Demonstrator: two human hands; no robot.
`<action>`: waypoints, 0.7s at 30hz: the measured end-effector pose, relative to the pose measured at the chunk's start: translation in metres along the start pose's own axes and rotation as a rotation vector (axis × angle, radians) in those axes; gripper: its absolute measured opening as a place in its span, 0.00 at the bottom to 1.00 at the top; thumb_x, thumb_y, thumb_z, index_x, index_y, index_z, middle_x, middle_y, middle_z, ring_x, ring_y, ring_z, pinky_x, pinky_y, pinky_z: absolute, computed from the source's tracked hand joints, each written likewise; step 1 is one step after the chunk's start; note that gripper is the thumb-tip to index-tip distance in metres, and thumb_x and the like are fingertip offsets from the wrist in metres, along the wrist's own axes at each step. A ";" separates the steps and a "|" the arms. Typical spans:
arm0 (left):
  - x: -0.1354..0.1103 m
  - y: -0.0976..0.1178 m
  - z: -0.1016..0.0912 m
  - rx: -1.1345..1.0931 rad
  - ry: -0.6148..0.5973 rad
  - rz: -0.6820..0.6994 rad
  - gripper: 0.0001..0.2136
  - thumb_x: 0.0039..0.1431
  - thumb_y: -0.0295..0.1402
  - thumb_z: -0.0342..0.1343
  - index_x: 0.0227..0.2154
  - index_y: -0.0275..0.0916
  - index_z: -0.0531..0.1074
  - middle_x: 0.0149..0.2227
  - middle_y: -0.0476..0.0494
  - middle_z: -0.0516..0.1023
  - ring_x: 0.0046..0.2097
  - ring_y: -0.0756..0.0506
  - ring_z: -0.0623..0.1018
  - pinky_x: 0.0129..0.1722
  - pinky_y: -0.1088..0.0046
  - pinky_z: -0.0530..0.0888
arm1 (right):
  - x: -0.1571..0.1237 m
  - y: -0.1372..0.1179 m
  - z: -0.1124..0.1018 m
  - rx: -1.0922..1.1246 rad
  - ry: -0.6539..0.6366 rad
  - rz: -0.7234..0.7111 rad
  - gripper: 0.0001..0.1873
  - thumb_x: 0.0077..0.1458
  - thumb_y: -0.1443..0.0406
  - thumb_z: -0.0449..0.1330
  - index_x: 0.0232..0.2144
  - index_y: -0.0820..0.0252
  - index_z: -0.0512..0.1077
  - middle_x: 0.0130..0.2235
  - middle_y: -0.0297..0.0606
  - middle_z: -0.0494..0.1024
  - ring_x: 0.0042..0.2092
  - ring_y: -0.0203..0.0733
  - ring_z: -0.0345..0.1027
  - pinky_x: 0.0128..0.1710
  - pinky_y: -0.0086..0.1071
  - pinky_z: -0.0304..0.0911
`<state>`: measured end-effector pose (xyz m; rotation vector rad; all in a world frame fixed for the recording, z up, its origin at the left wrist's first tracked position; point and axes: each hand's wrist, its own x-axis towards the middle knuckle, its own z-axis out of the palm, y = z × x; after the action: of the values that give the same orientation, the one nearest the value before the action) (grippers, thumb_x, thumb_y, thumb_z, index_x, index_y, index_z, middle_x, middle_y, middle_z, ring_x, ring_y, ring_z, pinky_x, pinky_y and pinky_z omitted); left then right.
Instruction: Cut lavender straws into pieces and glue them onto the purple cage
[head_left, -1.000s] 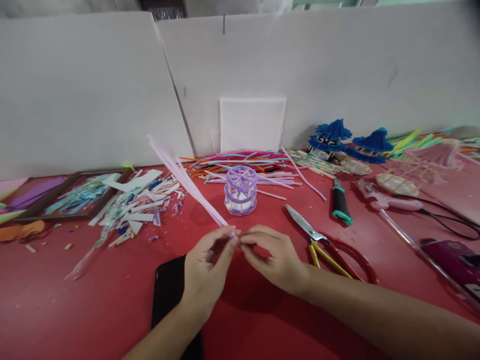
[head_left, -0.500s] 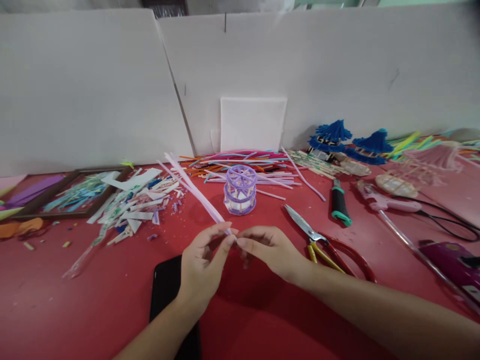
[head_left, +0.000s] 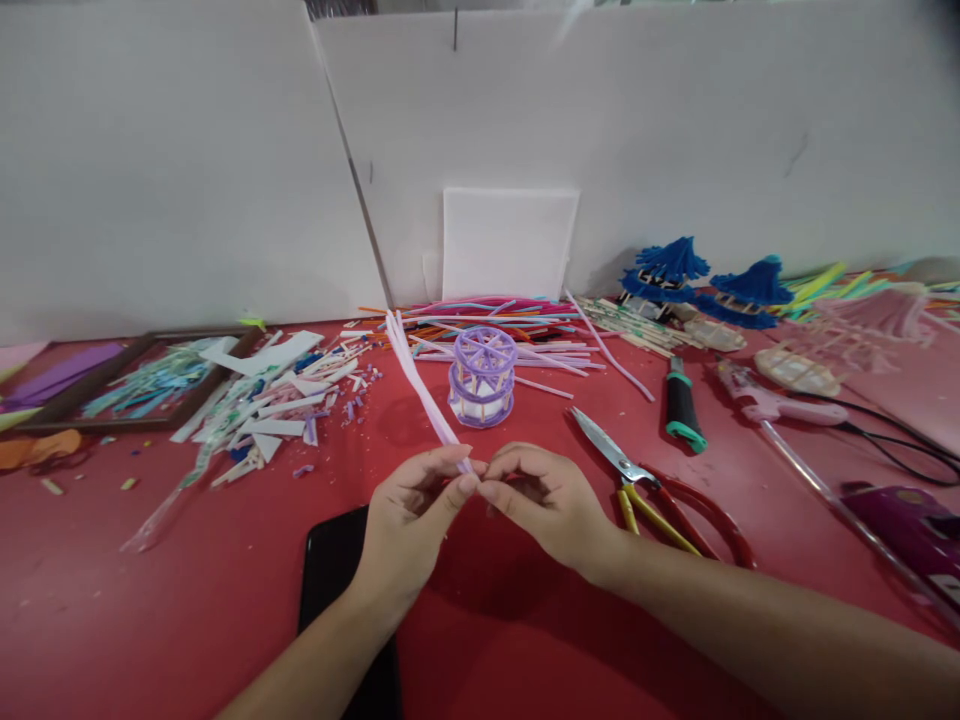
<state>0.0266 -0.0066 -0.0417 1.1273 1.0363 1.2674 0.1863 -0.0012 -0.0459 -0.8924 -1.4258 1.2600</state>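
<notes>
A thin bundle of pale lilac pipe cleaners (head_left: 424, 392) slants up and away from my fingers. My left hand (head_left: 411, 505) pinches it near its lower end between thumb and fingers. Thumb and fingertips of my right hand (head_left: 551, 505) are closed at that same end, touching my left fingertips; how much they hold is hidden. Just beyond stands a small round purple frame (head_left: 482, 375), two rings joined by short sticks, with a spoked top. More lilac pipe cleaners (head_left: 559, 357) lie behind it.
Scissors (head_left: 622, 460), a utility knife (head_left: 681, 405) and a pink glue gun (head_left: 780, 408) lie to the right. Blue roofed models (head_left: 671, 270) stand behind them. A black phone (head_left: 330, 570) is under my left wrist. Scraps (head_left: 277, 400) and a brown frame (head_left: 142, 345) lie left.
The pipe cleaner bundle has swung rightward and stands steeper, its far ends closer to the purple frame. Both hands stay together at its lower end. The view has shifted slightly.
</notes>
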 end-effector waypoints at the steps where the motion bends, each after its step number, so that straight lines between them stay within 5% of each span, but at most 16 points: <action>1: 0.000 0.000 0.000 -0.025 -0.003 -0.015 0.09 0.50 0.30 0.64 0.37 0.43 0.78 0.32 0.51 0.82 0.36 0.52 0.79 0.39 0.80 0.75 | 0.000 0.000 -0.001 -0.036 0.020 -0.050 0.08 0.52 0.59 0.62 0.29 0.57 0.73 0.32 0.36 0.75 0.31 0.35 0.69 0.31 0.29 0.67; 7: 0.000 0.001 0.001 -0.113 -0.040 -0.081 0.09 0.48 0.30 0.66 0.35 0.44 0.78 0.31 0.51 0.82 0.34 0.53 0.79 0.38 0.80 0.75 | 0.000 0.001 -0.003 -0.044 0.028 -0.085 0.08 0.50 0.61 0.65 0.28 0.56 0.70 0.32 0.35 0.75 0.32 0.36 0.70 0.33 0.29 0.68; 16: -0.003 0.003 -0.001 0.062 -0.048 -0.021 0.08 0.49 0.32 0.65 0.35 0.42 0.78 0.29 0.49 0.81 0.32 0.51 0.79 0.34 0.80 0.75 | 0.000 0.003 -0.001 0.005 0.038 -0.011 0.11 0.49 0.60 0.66 0.28 0.56 0.66 0.31 0.33 0.75 0.33 0.37 0.72 0.34 0.30 0.70; 21: 0.000 0.001 0.000 0.002 -0.052 -0.038 0.09 0.48 0.32 0.65 0.35 0.44 0.79 0.29 0.51 0.80 0.32 0.53 0.78 0.35 0.82 0.75 | 0.000 0.002 -0.006 -0.255 0.016 -0.325 0.02 0.55 0.66 0.62 0.32 0.55 0.70 0.33 0.36 0.76 0.35 0.38 0.72 0.36 0.31 0.69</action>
<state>0.0260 -0.0068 -0.0407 1.1312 1.0160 1.2013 0.1916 0.0008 -0.0479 -0.7950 -1.6660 0.8406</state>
